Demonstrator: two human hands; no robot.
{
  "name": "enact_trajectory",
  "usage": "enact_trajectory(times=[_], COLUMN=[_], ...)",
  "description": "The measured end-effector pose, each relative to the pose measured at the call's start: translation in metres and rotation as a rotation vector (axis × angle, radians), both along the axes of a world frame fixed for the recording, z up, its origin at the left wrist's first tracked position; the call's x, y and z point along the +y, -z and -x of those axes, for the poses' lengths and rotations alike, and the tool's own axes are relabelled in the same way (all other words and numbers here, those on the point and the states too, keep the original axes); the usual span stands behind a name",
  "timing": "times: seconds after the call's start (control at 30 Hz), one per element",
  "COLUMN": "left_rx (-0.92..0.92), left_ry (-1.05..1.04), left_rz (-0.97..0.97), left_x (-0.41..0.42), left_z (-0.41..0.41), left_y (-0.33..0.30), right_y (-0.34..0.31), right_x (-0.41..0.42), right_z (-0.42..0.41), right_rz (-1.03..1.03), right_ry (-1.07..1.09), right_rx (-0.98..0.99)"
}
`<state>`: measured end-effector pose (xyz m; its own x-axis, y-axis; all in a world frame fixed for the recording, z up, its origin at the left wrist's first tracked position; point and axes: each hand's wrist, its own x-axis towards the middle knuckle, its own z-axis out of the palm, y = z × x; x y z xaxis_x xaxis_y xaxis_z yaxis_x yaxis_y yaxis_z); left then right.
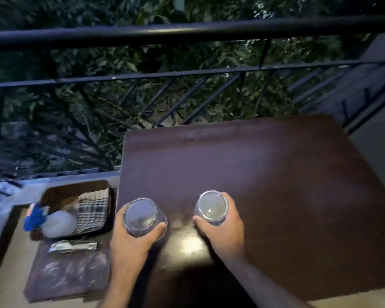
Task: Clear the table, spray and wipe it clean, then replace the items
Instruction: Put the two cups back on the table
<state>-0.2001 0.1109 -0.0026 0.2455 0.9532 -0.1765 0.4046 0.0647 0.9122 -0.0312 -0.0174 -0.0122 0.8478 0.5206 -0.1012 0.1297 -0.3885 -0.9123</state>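
Observation:
Two clear drinking glasses stand near the front left of the dark brown table (276, 185). My left hand (129, 238) grips the left glass (140, 215) from the side, thumb curled round its near wall. My right hand (225, 227) grips the right glass (212, 206) the same way. Left of the table, on a lower surface, a dark tray (53, 192) holds a spray bottle with a blue head (51, 221) and a striped cloth (93, 212).
A second dark tray (69, 274) with a silvery packet and some blurred clear items lies in front of the first. A black metal railing (187, 32) runs behind the table, with foliage beyond it. A wall stands at the right.

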Motion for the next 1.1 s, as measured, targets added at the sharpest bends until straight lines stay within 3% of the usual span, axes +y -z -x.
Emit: enact_trajectory(times=[0.23,0.43,1.1], left_rx=[0.015,0.018,0.097], left_ry=[0.077,0.099,0.180], left_rz=[-0.014,0.052,-0.008], left_x=[-0.028,-0.031,-0.028], left_z=[-0.110,-0.172,-0.209], left_y=[0.002,0.018,0.052], right_y=[0.009,0.028,0.058], right_x=[-0.054,-0.062,-0.080], right_z=[-0.125,-0.194,-0.244], right_rz=[0.057,0.050,0.066], right_ry=[0.169,0.192,0.180], right_rx=[-0.035,-0.038,-0.021])
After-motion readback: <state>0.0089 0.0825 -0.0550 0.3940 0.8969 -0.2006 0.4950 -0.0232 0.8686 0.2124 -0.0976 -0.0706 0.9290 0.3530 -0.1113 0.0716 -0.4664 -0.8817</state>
